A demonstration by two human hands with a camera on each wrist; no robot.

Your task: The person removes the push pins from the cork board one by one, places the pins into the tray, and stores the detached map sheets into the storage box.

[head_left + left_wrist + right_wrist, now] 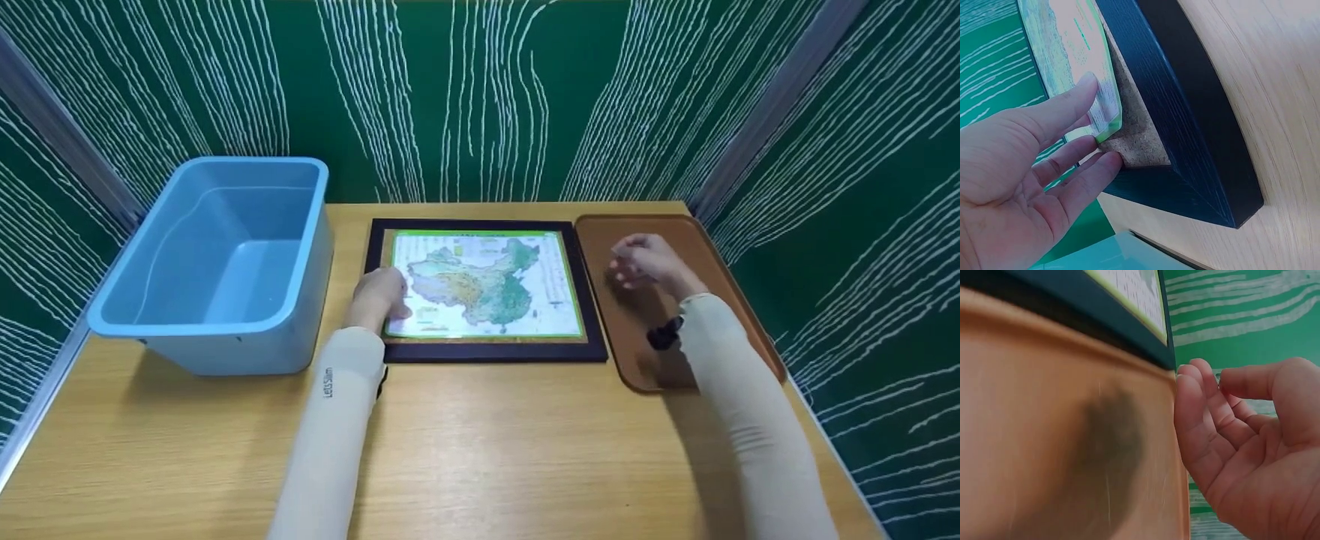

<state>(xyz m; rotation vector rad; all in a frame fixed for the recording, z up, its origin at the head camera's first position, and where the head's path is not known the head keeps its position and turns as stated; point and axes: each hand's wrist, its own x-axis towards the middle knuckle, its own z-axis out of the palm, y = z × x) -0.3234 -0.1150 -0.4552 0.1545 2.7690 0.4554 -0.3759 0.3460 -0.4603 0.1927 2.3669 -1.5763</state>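
Note:
A colourful map sheet [480, 289] with a green border lies inside a dark frame [487, 351], on its brown cork-like backing [1140, 138]. At the map's left side, my left hand [381, 294] reaches over the frame. Its thumb [1075, 101] rests on the map's face, while the outstretched fingers [1086, 183] touch the map's corner and the backing. My right hand [649, 262] hovers above the brown tray [637, 379]. Thumb and fingertips meet there in a pinch on a tiny object [1219, 378], too small to identify.
A deep light-blue bin [304, 300] stands on the wooden table [480, 450], left of the frame. The tray lies close along the frame's right side. Green walls with white lines [495, 97] enclose the table at the back and sides.

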